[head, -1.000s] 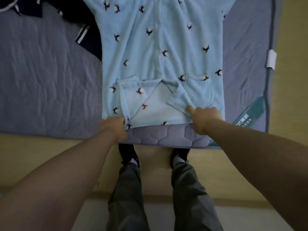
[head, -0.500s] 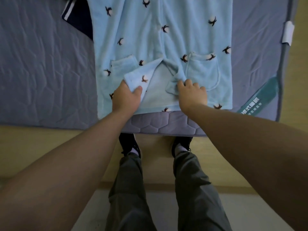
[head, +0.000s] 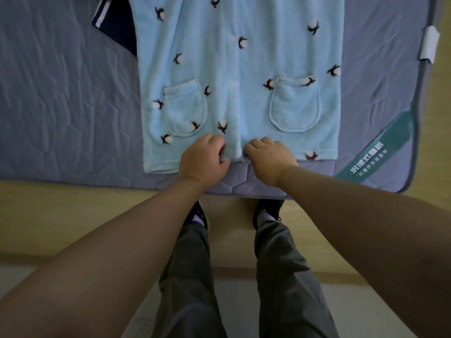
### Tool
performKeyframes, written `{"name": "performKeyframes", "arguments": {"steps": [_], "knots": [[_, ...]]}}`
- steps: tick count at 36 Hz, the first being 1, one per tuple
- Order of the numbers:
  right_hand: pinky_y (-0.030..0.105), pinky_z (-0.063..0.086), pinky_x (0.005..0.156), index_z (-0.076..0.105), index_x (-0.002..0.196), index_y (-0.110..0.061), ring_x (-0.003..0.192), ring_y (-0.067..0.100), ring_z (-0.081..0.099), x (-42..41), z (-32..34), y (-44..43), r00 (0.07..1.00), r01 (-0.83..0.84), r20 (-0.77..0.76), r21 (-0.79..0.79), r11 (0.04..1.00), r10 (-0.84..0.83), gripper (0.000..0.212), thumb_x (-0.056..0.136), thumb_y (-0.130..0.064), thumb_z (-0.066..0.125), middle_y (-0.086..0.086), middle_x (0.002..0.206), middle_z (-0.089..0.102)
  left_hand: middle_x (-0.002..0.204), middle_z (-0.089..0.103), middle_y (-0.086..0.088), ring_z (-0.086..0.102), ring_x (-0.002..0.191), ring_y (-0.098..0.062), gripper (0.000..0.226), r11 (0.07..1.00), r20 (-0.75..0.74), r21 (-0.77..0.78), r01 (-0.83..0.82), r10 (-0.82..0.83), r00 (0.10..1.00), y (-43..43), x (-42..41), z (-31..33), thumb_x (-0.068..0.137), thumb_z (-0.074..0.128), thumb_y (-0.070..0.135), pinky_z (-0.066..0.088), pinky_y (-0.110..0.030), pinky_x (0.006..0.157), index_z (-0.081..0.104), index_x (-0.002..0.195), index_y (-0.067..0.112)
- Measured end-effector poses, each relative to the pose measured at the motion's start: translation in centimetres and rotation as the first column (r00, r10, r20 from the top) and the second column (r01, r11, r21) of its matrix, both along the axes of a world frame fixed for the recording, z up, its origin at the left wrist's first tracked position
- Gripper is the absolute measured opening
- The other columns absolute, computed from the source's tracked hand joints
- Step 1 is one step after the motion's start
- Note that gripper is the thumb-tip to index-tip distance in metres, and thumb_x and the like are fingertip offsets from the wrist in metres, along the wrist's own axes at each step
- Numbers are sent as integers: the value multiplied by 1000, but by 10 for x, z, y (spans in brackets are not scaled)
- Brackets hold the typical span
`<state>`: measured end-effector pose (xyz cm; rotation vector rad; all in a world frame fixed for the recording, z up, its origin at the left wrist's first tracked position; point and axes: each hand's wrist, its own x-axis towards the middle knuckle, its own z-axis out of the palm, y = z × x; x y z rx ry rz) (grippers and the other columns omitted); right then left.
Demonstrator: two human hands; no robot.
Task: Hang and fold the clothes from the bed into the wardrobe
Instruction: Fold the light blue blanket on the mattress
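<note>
Robe hem [head: 235,153] in curled fingers [head: 216,143]

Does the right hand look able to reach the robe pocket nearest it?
Probably yes: the right hand grips the robe just below that pocket, with only flat, uncovered fabric between.

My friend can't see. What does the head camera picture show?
The left hand and right hand grip the bottom hem of a light blue fleece robe lying flat on a quilted bed. A navy garment peeks out beside it.
</note>
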<state>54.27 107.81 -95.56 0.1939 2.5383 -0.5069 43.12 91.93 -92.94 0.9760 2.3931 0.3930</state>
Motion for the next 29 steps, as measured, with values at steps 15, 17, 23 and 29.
{"name": "performKeyframes", "arguments": {"steps": [15,17,23,29], "knots": [[35,41,93,51,126,-17,120,29,51,7,16,18,936,239,321,-284,928,-142,37,91,-5,46,6,134,48,123,49,-10,51,114,-31,25,722,94,-582,374,-397,913,41,13,-9,94,49,15,43,-41,88,59,117,13],[36,42,95,52,127,-17,120,30,51,-1,22,21,922,265,355,-284,921,-155,38,91,-5,46,8,133,50,124,52,-11,52,116,-32,27,712,138,-596,370,-364,921,48,7,-3,93,49,14,42,-41,90,59,118,12],[37,46,92,52,126,-18,115,29,53,-34,49,52,861,444,343,-150,883,-375,37,91,-8,45,9,128,52,120,61,-11,58,112,-31,24,721,155,-557,412,-396,905,66,-17,22,93,49,12,42,-37,87,60,114,11],[37,45,85,50,125,-12,112,34,55,-87,77,102,809,531,281,29,847,-517,33,93,-15,44,14,126,53,116,59,-9,61,106,-30,24,866,168,-437,242,-186,968,85,-63,56,93,49,15,45,-39,86,60,114,14]]}}
